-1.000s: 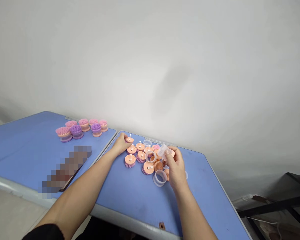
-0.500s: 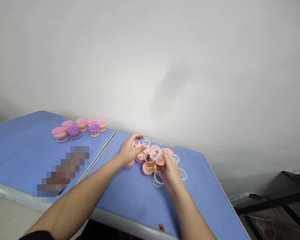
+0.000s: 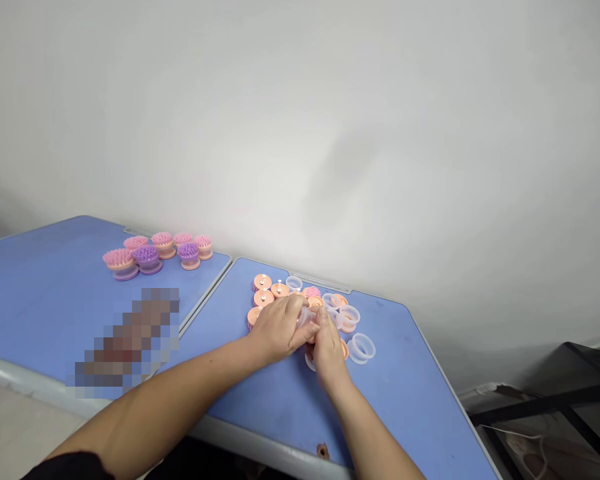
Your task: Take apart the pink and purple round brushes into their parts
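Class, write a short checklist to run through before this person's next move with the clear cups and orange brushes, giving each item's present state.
Clear plastic cup between left hand and right hand: ok, both touch it.
Cup seated on a brush: cannot tell, the hands hide it.
Orange brush heads lying pin up: ok.
Spare clear cups within reach: ok.
Loose parts kept apart: not ok, some cups rest on orange heads.

Count: seven assembled scalp brushes (image 3: 146, 257), five pink, two purple; two blue tabletops (image 3: 45, 293); one left hand (image 3: 277, 328), one right hand (image 3: 329, 343); about five clear rings (image 3: 361, 348); at least five orange brush heads (image 3: 263, 297), pile partly hidden
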Demonstrator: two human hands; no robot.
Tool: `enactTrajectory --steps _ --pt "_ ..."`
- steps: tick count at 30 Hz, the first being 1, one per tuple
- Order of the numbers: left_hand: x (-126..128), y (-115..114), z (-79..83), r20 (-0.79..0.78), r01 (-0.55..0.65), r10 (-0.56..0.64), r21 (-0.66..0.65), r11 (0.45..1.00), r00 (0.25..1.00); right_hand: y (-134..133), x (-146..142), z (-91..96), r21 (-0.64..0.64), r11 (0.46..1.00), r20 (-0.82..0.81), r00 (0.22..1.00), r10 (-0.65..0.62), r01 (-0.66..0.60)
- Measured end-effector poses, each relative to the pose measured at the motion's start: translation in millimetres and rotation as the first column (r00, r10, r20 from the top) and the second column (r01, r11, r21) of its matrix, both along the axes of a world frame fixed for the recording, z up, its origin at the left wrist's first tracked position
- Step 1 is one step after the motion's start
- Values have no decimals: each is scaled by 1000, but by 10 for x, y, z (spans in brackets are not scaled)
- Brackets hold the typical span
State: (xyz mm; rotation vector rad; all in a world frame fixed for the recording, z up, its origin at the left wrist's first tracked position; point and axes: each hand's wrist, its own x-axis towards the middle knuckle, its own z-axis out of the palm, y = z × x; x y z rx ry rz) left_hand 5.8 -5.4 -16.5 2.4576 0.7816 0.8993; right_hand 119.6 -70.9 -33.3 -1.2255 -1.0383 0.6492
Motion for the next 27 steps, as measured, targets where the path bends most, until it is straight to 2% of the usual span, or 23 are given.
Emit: enactTrajectory --steps 2,6,9,12,15,19,21,24,27 --pt "-2 -18 7 -6 -27 27 -77 997 1000 -12 0 12 13 1000 73 997 -6 5" --pt "-3 -24 6 33 -32 42 -256 966 999 -49 -4 29 61 994 177 979 -105 95" --pt "-7 -1 -3 121 -7 46 -308 951 992 -60 10 41 81 995 162 985 -66 53" --pt "-25 47 -13 131 -47 92 -308 950 987 -46 36 52 101 993 81 995 59 -67" --pt "-49 97 -24 86 -108 132 -236 966 987 -21 50 51 58 993 -40 994 101 -99" --pt "-68 120 -22 42 -90 94 -81 993 995 -7 73 71 -84 981 -135 977 163 -175" --pt "-68 118 -14 32 -63 64 -34 997 997 -15 102 116 -92 975 -121 975 189 -200" --pt "-60 127 -10 54 -67 71 -79 995 996 -46 151 204 -51 974 -32 975 221 -222" --pt "-46 164 -28 120 -62 90 -223 973 989 -78 167 244 -43 975 107 969 223 -220"
